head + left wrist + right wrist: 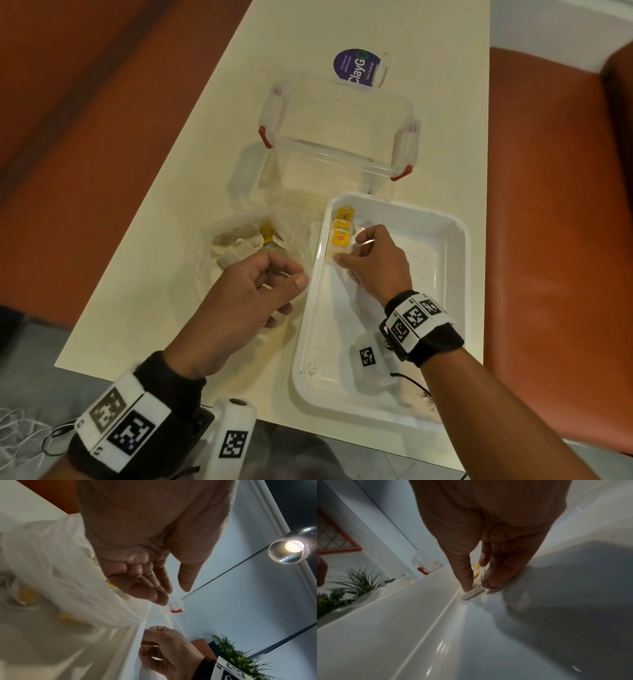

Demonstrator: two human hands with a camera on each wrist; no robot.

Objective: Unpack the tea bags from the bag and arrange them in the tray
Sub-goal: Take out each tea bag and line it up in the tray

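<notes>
A white tray (424, 219) lies on the cream table, with a row of tea bags (342, 226) with yellow tags along its left wall. My right hand (373, 260) reaches into the tray and pinches a pale tea bag (473, 593) between thumb and fingers, low against the tray floor at the near end of the row. A crumpled clear plastic bag (246, 240) holding more tea bags sits left of the tray. My left hand (253, 291) hovers beside the bag, fingers loosely curled and holding nothing.
An open clear storage box (335, 137) with red latches stands behind the tray, its lid with a purple label (358, 66) beyond. Tea dust speckles the tray's near corner (310, 370). Orange seating flanks the table on both sides.
</notes>
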